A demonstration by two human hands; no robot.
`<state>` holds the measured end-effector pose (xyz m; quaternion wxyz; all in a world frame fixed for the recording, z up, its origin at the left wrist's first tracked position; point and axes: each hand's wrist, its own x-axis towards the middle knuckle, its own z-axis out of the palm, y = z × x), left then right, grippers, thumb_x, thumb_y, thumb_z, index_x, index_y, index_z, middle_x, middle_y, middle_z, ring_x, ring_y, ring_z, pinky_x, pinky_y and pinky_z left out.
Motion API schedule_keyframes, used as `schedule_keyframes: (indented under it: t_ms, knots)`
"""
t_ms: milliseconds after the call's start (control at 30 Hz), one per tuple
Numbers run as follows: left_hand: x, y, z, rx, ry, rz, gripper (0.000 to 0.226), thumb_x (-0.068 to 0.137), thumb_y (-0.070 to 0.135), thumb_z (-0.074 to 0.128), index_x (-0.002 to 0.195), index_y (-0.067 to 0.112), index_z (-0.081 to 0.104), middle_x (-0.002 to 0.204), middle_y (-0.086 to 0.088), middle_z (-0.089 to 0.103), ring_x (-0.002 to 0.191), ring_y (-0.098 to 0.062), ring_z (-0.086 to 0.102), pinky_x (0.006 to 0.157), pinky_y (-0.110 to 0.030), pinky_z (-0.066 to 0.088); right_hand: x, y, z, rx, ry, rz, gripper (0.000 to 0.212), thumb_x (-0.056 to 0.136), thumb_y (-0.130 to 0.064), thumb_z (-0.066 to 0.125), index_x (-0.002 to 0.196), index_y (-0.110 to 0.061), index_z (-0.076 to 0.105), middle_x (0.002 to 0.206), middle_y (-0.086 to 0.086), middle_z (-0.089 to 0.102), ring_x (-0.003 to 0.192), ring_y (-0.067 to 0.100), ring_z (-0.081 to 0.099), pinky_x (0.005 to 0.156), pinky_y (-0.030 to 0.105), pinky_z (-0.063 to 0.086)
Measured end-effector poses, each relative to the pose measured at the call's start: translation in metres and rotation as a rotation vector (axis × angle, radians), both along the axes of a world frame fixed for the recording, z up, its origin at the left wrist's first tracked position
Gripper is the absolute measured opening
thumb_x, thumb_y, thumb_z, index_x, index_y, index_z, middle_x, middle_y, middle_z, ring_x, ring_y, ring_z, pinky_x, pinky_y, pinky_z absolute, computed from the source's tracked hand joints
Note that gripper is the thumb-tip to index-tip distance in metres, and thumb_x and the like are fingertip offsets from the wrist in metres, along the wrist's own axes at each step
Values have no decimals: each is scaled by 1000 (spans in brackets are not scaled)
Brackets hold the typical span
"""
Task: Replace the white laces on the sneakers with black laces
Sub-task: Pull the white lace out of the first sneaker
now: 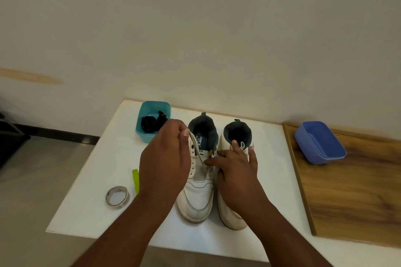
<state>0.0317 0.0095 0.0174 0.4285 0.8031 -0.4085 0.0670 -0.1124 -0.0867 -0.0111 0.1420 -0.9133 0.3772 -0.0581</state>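
The white lace [198,149] is being stripped from the left sneaker [198,171] on the white table [104,158]: the left hand [165,158] pinches it, the right hand [235,171] rests spread-fingered steadying, and I'd say further pulling through the lower eyelets comes next.

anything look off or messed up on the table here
Nothing stands out. The left sneaker is half unlaced only because the left hand is pulling its white lace out; nothing is spilled or damaged.
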Motion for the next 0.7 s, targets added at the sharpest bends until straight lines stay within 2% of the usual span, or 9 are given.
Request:
schedule_keyframes:
  t_ms: [100, 233, 333, 400, 467, 567, 633, 700]
  knots:
    - [-5, 2, 4, -185, 80, 24, 16, 106, 36, 35, 105, 24, 47, 80, 8, 60, 66, -9, 59, 57, -25, 50, 0, 0, -1, -6, 5, -3, 44, 99, -18, 48, 125, -48, 65, 148, -14, 52, 157, 17, 6, 113, 35, -29]
    - [-5, 4, 12, -440, 155, 35, 4, 105, 22, 42, 102, 23, 44, 79, 9, 56, 69, -10, 59, 60, -31, 51, -1, 2, 1, 8, -7, -5, 41, 100, -20, 47, 125, -47, 65, 146, -15, 53, 157, 17, 6, 117, 39, -24]
    - [-5, 5, 13, -519, 158, 29, 4, 104, 17, 42, 102, 18, 45, 78, 2, 56, 70, -11, 58, 63, -25, 49, -1, 4, 2, 33, -22, -12, 36, 101, -29, 47, 127, -48, 63, 149, -15, 50, 157, 17, 3, 120, 45, -18]
    - [-7, 5, 14, -517, 173, 33, 5, 105, 15, 43, 101, 18, 46, 77, 3, 56, 69, -11, 57, 62, -19, 47, -1, 6, 4, 78, -19, -16, 30, 100, -41, 49, 127, -49, 62, 156, -14, 40, 157, 16, -3, 121, 48, -17]
    - [-6, 3, 13, -436, 231, 52, 6, 106, 18, 45, 101, 20, 47, 77, 9, 57, 70, -11, 58, 59, -19, 46, 0, 9, 4, 85, 0, -23, 27, 98, -50, 53, 123, -50, 64, 159, -13, 35, 157, 17, -6, 120, 51, -17]
    - [1, 0, 1, -177, 269, 84, 7, 104, 28, 48, 111, 29, 50, 83, 11, 62, 71, -8, 61, 60, -23, 50, 2, 10, 4, 52, -14, -69, 19, 97, -49, 57, 112, -47, 70, 155, -15, 41, 157, 16, -1, 119, 51, -17]
    - [3, 1, -7, 2, 235, 14, 27, 100, 28, 52, 126, 36, 50, 98, 15, 61, 82, -5, 61, 70, -25, 52, 2, 10, 3, 49, -14, -81, 17, 97, -47, 58, 110, -46, 70, 155, -14, 41, 157, 17, 0, 119, 49, -19]
    - [1, 1, -14, 195, 212, -157, 47, 94, 26, 58, 136, 42, 46, 111, 14, 56, 96, -6, 59, 80, -26, 51, 0, 9, 4, 39, 15, -59, 21, 95, -47, 60, 115, -47, 67, 156, -13, 39, 157, 19, -2, 118, 49, -20]
